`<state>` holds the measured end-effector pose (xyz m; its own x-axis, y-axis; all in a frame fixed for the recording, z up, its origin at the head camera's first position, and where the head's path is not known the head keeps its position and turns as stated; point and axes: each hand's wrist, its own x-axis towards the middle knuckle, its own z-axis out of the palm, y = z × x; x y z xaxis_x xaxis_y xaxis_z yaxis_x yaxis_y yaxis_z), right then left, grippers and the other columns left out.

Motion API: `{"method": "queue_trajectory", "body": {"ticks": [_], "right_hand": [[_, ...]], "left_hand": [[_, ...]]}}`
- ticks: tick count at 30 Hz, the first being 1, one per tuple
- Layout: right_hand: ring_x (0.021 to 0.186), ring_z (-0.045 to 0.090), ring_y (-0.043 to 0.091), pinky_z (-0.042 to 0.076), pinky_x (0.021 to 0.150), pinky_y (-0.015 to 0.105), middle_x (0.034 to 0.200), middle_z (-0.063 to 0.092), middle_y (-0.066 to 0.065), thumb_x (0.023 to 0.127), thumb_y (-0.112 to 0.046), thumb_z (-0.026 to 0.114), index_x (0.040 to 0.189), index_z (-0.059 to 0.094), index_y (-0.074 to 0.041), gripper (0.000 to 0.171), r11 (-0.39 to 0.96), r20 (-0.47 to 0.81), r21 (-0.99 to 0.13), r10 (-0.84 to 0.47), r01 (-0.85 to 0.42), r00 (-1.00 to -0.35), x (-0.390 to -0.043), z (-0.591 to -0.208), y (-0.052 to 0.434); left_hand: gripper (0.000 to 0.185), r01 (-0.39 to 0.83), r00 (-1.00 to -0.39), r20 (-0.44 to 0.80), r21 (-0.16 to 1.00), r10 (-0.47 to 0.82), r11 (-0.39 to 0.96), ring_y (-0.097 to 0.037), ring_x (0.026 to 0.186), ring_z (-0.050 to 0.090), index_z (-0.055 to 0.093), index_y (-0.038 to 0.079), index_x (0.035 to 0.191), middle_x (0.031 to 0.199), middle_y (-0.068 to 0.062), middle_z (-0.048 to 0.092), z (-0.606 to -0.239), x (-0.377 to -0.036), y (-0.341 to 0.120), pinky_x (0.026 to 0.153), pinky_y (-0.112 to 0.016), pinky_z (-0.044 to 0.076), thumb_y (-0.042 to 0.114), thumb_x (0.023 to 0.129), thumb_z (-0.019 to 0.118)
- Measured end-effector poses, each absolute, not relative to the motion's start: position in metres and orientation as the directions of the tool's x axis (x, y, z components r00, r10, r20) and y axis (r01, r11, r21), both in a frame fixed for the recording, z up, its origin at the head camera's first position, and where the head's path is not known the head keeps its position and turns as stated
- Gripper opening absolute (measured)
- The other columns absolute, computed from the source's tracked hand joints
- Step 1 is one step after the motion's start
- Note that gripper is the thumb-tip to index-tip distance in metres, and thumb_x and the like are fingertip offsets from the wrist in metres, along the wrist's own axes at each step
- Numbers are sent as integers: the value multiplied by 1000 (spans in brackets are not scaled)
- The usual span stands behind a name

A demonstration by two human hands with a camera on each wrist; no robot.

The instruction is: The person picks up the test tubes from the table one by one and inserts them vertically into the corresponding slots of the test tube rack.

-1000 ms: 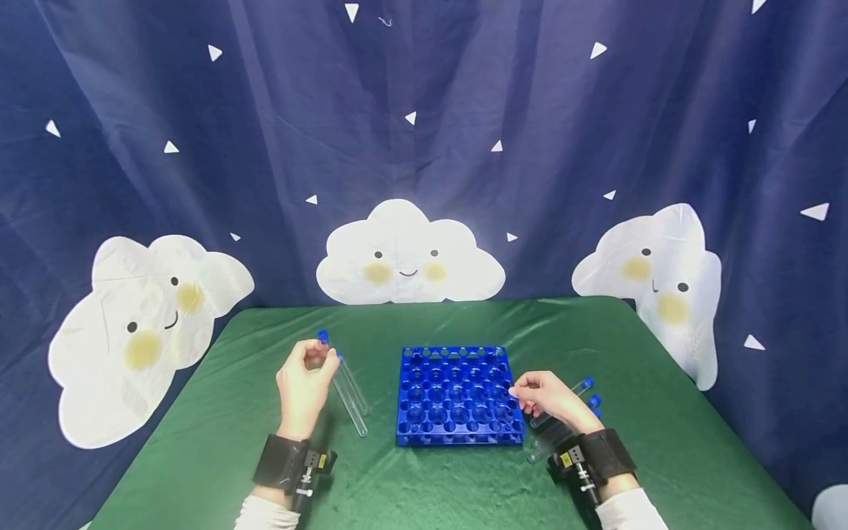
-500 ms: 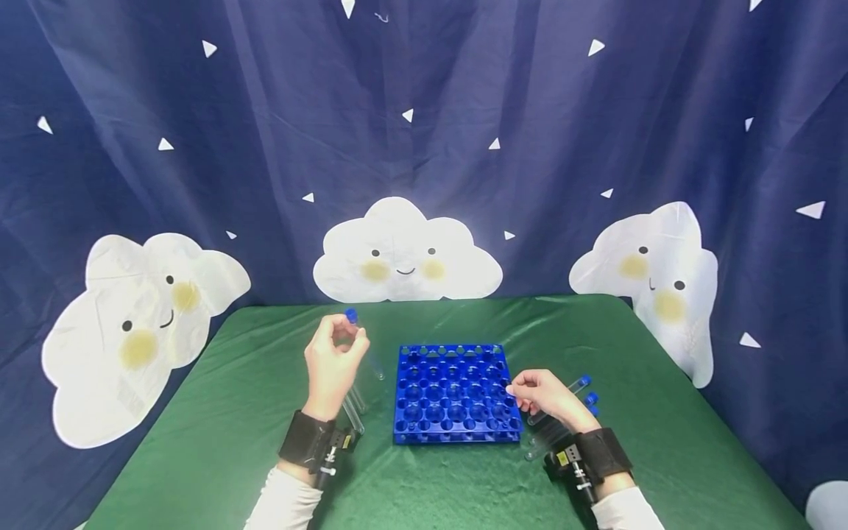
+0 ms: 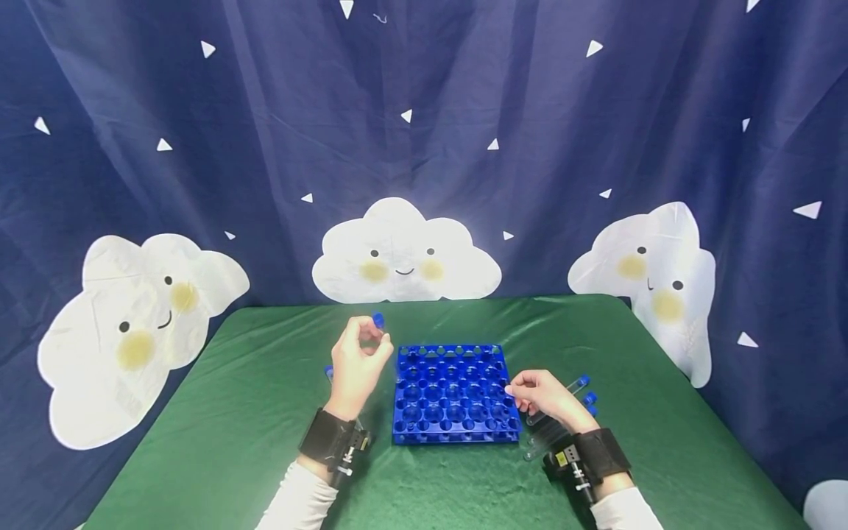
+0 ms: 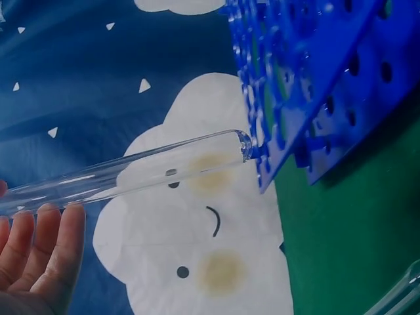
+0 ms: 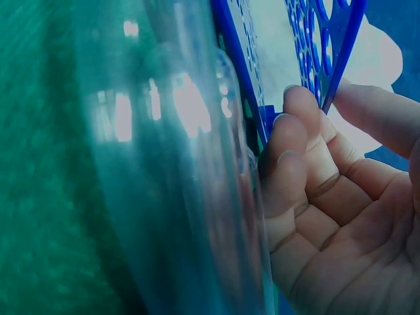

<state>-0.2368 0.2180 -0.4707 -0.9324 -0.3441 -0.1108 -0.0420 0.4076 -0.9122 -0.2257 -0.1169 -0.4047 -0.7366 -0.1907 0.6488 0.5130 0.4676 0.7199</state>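
Even, soft light fills the head view, with no hard shadows; the green tablecloth shows a faint sheen toward 12 o'clock and only a thin shadow under the blue rack. Curtain folds darken toward the 3 and 9 o'clock edges, where the wide lens bends the scene slightly. In the left wrist view, the glass tube is crisp, with white streaks of glare along it. The right wrist view is dimmer: a tube pressed close to the lens is a blur with bright reflections at 11 o'clock, and the fingers at 3 o'clock sit in shade.
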Motion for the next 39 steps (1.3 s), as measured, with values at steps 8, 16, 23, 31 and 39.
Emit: {"method": "queue_trajectory", "body": {"ticks": [8,16,23,31,39], "right_hand": [[63,54,15,49,53,27,68,56,3,96,-19,61,92,60,9,28,411,-108,-910,-346,-48,-932,-237,-470,218],[62,54,15,49,53,27,68,56,3,95,-19,62,92,60,9,28,411,-108,-911,-342,-45,-933,-235,-468,217],[62,55,14,50,53,26,68,56,4,95,-19,62,92,60,8,27,415,-104,-908,-344,-52,-933,-236,-469,217],[62,55,15,50,54,28,67,56,4,94,-19,63,91,60,7,26,425,-101,-904,-339,-56,-935,-238,-471,218],[64,55,16,50,54,27,69,57,4,96,-19,60,93,60,7,26,424,-114,-905,-332,-40,-936,-237,-472,218]], "left_hand": [[22,513,-756,634,730,-165,452,-14,80,64,55,8,94,87,-3,64,-416,-229,-112,63,-21,58,3,79,71],[23,494,-789,602,741,-122,455,-15,80,64,56,9,97,88,-3,63,-422,-229,-110,63,-21,58,5,80,71],[20,464,-823,562,750,-84,472,-14,82,64,56,11,96,89,-3,63,-429,-230,-110,65,-21,58,6,82,70],[21,441,-841,537,752,-67,490,-16,84,64,56,9,96,90,-4,64,-431,-229,-111,66,-21,58,5,82,71],[21,423,-854,516,757,-59,499,-17,85,64,56,9,97,91,-4,63,-433,-228,-111,67,-20,58,5,83,71]]}}
